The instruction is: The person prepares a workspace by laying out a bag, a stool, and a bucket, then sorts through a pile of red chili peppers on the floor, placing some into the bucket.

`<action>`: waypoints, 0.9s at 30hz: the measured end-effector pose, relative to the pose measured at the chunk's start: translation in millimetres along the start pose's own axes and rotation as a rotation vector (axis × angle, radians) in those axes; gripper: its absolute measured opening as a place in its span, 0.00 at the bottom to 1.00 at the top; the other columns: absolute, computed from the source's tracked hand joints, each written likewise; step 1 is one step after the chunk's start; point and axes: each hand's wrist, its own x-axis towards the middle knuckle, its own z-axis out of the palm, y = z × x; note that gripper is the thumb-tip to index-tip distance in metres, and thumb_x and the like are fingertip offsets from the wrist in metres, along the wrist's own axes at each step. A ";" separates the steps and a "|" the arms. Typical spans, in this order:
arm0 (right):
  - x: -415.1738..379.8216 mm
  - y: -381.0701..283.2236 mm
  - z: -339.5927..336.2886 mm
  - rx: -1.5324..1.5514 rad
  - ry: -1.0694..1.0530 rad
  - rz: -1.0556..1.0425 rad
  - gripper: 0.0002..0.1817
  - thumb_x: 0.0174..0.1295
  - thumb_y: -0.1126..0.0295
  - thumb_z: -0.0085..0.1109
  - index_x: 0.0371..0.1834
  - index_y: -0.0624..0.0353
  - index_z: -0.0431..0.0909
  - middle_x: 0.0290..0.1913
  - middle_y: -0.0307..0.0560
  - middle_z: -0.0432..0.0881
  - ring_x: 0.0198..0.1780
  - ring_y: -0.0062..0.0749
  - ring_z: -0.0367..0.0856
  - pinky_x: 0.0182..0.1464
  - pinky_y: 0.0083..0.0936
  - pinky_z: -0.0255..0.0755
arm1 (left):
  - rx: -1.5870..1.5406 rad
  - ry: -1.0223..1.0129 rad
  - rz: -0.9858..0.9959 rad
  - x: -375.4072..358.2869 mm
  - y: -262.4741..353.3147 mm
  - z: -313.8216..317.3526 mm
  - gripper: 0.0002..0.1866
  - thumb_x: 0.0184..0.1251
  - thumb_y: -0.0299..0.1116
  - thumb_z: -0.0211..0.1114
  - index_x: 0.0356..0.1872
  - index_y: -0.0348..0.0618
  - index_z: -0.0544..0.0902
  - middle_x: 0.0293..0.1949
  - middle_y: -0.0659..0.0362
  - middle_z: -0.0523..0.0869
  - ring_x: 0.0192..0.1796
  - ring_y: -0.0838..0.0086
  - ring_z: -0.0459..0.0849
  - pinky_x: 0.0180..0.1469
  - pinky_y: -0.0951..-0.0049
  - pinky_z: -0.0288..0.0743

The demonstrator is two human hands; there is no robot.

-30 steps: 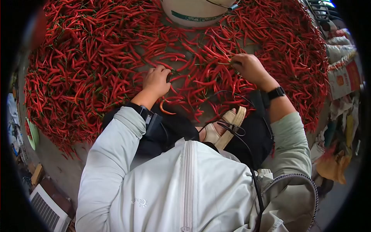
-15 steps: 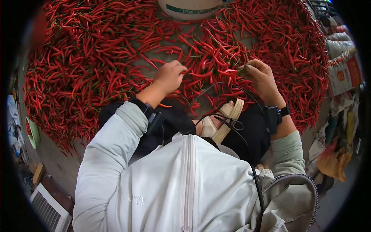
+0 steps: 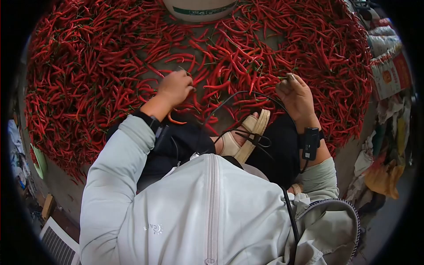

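Red chili peppers [image 3: 88,75] with green stems lie in a wide heap on the floor before me. My left hand [image 3: 175,86] is over the near middle of the heap, fingers curled; what they hold, if anything, is hidden. A thin stem-like bit shows by its knuckles. To the right, my right hand [image 3: 297,95] has thumb and fingertips pinched together, with a small green chili stem [image 3: 281,77] sticking out to the left. Between the hands, loose chilies [image 3: 236,66] are spread more thinly, with grey floor showing through.
A white bucket [image 3: 198,15] with a green band stands at the far side of the heap. My sandalled foot [image 3: 234,143] and a black cable [image 3: 240,92] are below the hands. Printed sacks [image 3: 391,79] lie at the right; a light green dish [image 3: 39,162] is at the left.
My left hand has moved a little left and its back has turned upward. My right hand has tilted up, away from the chilies it was touching. The view has shifted slightly.
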 end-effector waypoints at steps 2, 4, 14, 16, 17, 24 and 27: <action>0.2 1.2 1.2 0.010 -0.022 -0.002 0.06 0.66 0.71 0.50 0.41 0.60 0.75 0.33 0.46 0.81 0.39 0.35 0.82 0.48 0.34 0.76 | -0.143 0.120 -0.098 -1.2 5.5 -21.6 0.07 0.52 0.34 0.67 0.27 0.43 0.81 0.32 0.57 0.79 0.37 0.64 0.81 0.38 0.64 0.75; 1.6 2.0 1.7 0.062 -0.099 -0.009 0.06 0.66 0.71 0.50 0.41 0.60 0.75 0.34 0.47 0.81 0.41 0.34 0.81 0.49 0.34 0.76 | -0.365 0.154 -0.165 -1.2 13.5 -40.5 0.05 0.52 0.31 0.67 0.26 0.42 0.80 0.33 0.57 0.80 0.35 0.68 0.81 0.38 0.68 0.75; -7.3 15.4 56.2 0.150 -0.131 0.051 0.08 0.68 0.70 0.46 0.42 0.60 0.74 0.44 0.50 0.81 0.46 0.38 0.80 0.51 0.40 0.74 | -1.550 0.024 -0.140 22.2 87.1 -70.3 0.05 0.57 0.27 0.63 0.31 0.39 0.77 0.35 0.56 0.83 0.33 0.82 0.79 0.36 0.82 0.73; -9.1 21.7 64.4 0.206 -0.199 0.174 0.08 0.68 0.70 0.44 0.41 0.60 0.73 0.43 0.49 0.81 0.44 0.40 0.80 0.50 0.41 0.74 | -1.527 -0.004 -0.175 33.1 106.7 -71.4 0.05 0.60 0.28 0.64 0.33 0.39 0.77 0.32 0.60 0.83 0.32 0.83 0.79 0.34 0.82 0.74; -9.4 28.2 66.4 0.209 -0.198 0.177 0.08 0.68 0.70 0.44 0.41 0.60 0.73 0.43 0.49 0.81 0.44 0.40 0.80 0.50 0.41 0.74 | -1.527 -0.006 -0.180 37.4 114.5 -68.5 0.05 0.60 0.28 0.64 0.33 0.39 0.77 0.32 0.60 0.83 0.32 0.83 0.79 0.34 0.82 0.74; -10.5 48.0 64.4 0.269 -0.206 0.300 0.09 0.67 0.68 0.44 0.44 0.59 0.71 0.41 0.43 0.77 0.39 0.32 0.79 0.45 0.37 0.76 | -1.187 -0.069 -0.153 49.9 118.7 -58.5 0.04 0.58 0.25 0.64 0.31 0.38 0.78 0.29 0.64 0.82 0.31 0.85 0.79 0.33 0.81 0.74; -15.1 40.4 63.8 0.264 -0.176 0.403 0.09 0.68 0.69 0.43 0.43 0.59 0.73 0.37 0.41 0.77 0.34 0.27 0.77 0.37 0.31 0.75 | -1.151 -0.051 -0.030 49.1 110.1 -57.0 0.03 0.58 0.25 0.64 0.31 0.38 0.78 0.28 0.64 0.81 0.31 0.85 0.78 0.34 0.82 0.73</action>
